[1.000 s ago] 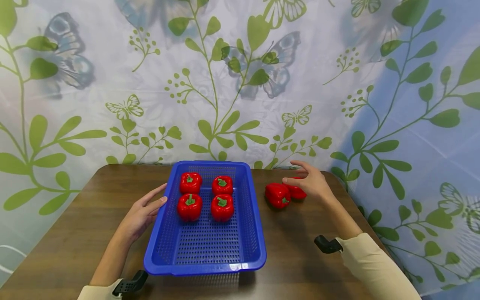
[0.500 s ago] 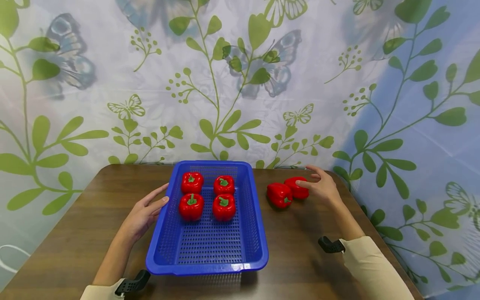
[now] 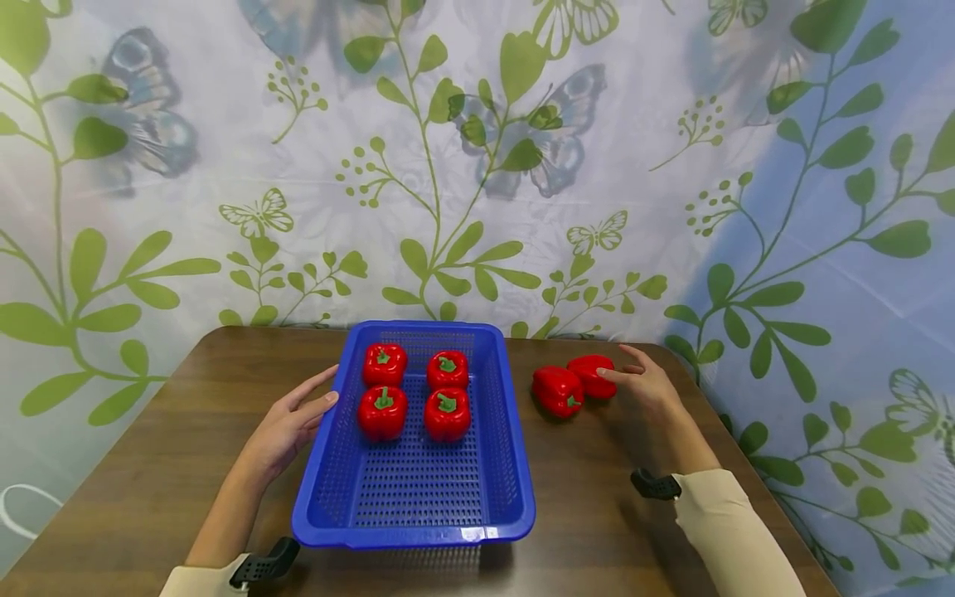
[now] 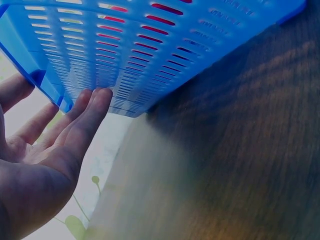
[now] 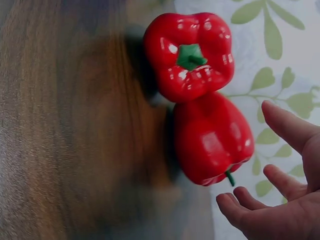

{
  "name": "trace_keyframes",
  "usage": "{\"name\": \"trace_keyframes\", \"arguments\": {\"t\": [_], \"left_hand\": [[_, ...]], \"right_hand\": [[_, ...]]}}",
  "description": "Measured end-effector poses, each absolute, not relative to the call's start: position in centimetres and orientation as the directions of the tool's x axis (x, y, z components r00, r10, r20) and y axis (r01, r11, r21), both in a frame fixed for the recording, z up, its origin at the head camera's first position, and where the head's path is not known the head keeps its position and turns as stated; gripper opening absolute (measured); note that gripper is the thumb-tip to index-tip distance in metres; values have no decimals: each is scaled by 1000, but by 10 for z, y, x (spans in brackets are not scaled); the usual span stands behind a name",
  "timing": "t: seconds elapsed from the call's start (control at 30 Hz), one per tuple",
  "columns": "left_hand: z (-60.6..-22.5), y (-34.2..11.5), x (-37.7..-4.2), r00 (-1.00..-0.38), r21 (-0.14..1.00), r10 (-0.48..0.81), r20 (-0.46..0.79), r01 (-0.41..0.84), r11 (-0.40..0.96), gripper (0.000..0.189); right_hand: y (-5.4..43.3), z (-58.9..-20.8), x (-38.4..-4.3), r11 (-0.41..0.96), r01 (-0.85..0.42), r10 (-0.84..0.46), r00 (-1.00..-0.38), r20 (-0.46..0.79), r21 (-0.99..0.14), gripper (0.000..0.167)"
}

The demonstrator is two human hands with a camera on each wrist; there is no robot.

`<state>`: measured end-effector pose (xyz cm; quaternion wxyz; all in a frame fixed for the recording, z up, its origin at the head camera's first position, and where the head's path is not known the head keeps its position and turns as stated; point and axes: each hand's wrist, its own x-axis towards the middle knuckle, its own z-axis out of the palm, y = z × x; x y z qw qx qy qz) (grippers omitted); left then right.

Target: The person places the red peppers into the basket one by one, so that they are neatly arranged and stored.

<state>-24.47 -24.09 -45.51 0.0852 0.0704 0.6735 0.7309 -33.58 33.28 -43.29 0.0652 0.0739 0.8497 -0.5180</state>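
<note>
My left hand (image 3: 287,427) is at the left side of a blue plastic basket (image 3: 414,537), its fingertips at the rim. In the left wrist view the fingers (image 4: 82,127) are extended against or close to the slotted wall; exact contact is unclear. Several red bell peppers (image 3: 383,413) with green stems stand upright in the basket's far half. Two more lie right of the basket, touching each other: a nearer pepper (image 3: 558,391) and a farther pepper (image 3: 593,376). Beside the farther one is my right hand (image 3: 651,390), fingers spread and nothing in its grasp. A gap separates them in the right wrist view.
A brown wooden table (image 3: 186,423) carries everything. Behind it hangs a cloth (image 3: 477,166) printed with leaves and butterflies, close to the table's far edge. Black straps (image 3: 263,564) sit on both wrists. A white cord (image 3: 22,510) shows at the far left.
My right hand has shifted right and slightly nearer, from over the farther pepper to its right side, uncovering it. The left hand and basket stay in place.
</note>
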Motion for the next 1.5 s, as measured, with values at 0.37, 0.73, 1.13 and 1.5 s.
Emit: {"name": "trace_keyframes", "arguments": {"t": [0.37, 0.73, 1.13, 1.5], "left_hand": [[-455, -240, -247, -975, 998, 221, -16, -30, -62, 61], [-455, -240, -248, -973, 997, 230, -18, -34, -67, 61], [-450, -242, -251, -973, 997, 231, -17, -34, -69, 61], [-449, -244, -252, -972, 997, 236, -10, -28, -75, 60]], "right_hand": [[329, -450, -342, 291, 229, 35, -973, -229, -929, 94], [332, -458, -343, 244, 286, 20, -957, -290, -927, 89], [335, -458, -345, 240, 289, 31, -956, -291, -927, 89], [337, -459, -346, 272, 301, 23, -952, -306, -914, 89]]}}
